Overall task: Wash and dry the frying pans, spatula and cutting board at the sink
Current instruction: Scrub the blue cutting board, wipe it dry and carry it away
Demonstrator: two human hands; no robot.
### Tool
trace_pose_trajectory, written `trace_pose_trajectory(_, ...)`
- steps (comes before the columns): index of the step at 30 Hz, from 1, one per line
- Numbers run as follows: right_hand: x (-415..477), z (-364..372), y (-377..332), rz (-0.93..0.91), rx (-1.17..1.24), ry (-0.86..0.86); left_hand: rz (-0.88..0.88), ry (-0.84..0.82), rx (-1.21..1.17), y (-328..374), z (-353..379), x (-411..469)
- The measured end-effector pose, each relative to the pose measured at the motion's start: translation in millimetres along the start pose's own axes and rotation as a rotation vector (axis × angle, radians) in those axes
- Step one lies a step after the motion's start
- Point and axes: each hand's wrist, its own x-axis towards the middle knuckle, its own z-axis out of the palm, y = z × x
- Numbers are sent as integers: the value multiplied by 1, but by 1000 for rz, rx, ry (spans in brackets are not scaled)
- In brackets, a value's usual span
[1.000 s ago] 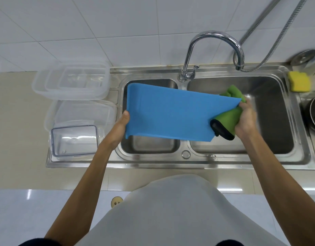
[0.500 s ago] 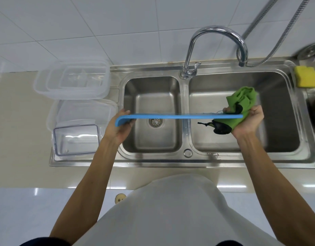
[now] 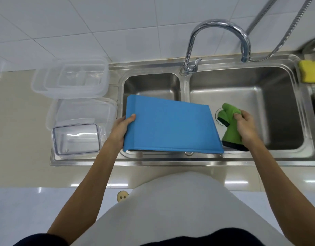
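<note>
A blue cutting board (image 3: pixel 170 124) lies nearly flat above the left basin of a steel double sink (image 3: pixel 280 158), its broad face up. My left hand (image 3: pixel 122 129) grips its left edge, thumb on top. My right hand (image 3: pixel 246 126) is off the board, just to its right over the right basin, and holds a bunched green cloth (image 3: pixel 230 125) with a dark trim. No frying pan or spatula is clearly in view.
A curved chrome faucet (image 3: pixel 218 27) arches over the basins, with a metal hose at the top right. A yellow sponge (image 3: pixel 309 71) sits on the sink's right rim. Several clear plastic containers (image 3: pixel 71 80) stand on the counter at left.
The board has turned over from edge-on to flat with a broad face up. My right hand has let go of its right end and now holds only the green cloth.
</note>
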Motion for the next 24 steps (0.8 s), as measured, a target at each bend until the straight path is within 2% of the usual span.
trace_pose_trajectory(5, 10, 19, 1, -30, -54, 32, 112, 8, 46, 3, 6, -5)
trace_pose_trajectory(9, 0, 50, -9, -174, -181, 59, 225, 62, 160, 0, 10, -9)
trace_pose_trajectory(11, -2, 68, -5, -165, -212, -13, 255, 115, 246, -1, 11, -9)
trace_pose_trajectory(12, -2, 79, -1, -150, -264, -72, 265, 137, 280, -1, 12, -8)
trace_pose_trajectory(14, -2, 98, 10, -162, -532, -144, 275, 162, 310, -2, 12, -6)
trace_pose_trajectory(16, -2, 112, 16, -214, -766, -121, 282, 166, 316, 0, 13, -6)
trace_pose_trajectory(19, 10, 118, 20, -267, -732, -101, 298, 151, 307, 5, 13, -7)
trace_pose_trajectory(24, 43, 124, 2, -130, -640, -91, 307, 163, 320, 3, 15, -5)
